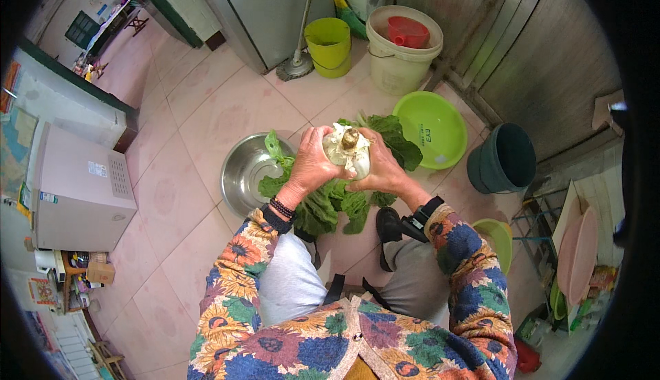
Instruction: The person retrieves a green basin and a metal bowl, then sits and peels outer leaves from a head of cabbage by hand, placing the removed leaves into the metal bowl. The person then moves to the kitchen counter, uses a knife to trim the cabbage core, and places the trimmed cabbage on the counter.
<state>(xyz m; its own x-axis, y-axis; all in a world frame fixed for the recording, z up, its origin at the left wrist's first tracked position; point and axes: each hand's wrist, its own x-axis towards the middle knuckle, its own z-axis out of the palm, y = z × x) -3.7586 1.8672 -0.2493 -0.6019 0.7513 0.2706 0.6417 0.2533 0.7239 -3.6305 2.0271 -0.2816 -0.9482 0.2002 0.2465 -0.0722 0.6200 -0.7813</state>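
Observation:
A whitish, leafy vegetable head point(337, 154), its brown cut stem end facing up, is held between both hands. My left hand point(312, 161) grips it from the left, my right hand point(384, 166) from the right. Large green leaves point(315, 210) lie below the hands on the floor, and more green leaves point(397, 140) spread beyond my right hand. Just left of my left hand stands a stainless steel basin point(234, 173), with a few leaves reaching over its right side. The underside of the held head is hidden.
A green plastic basin point(446, 122) and a dark bucket point(479, 166) stand at right. Behind are a white bucket point(399, 70) with a red scoop point(407, 32), a yellow-green bucket point(328, 52) and a mop point(296, 65). Another green basin point(502, 240) is beside my right sleeve.

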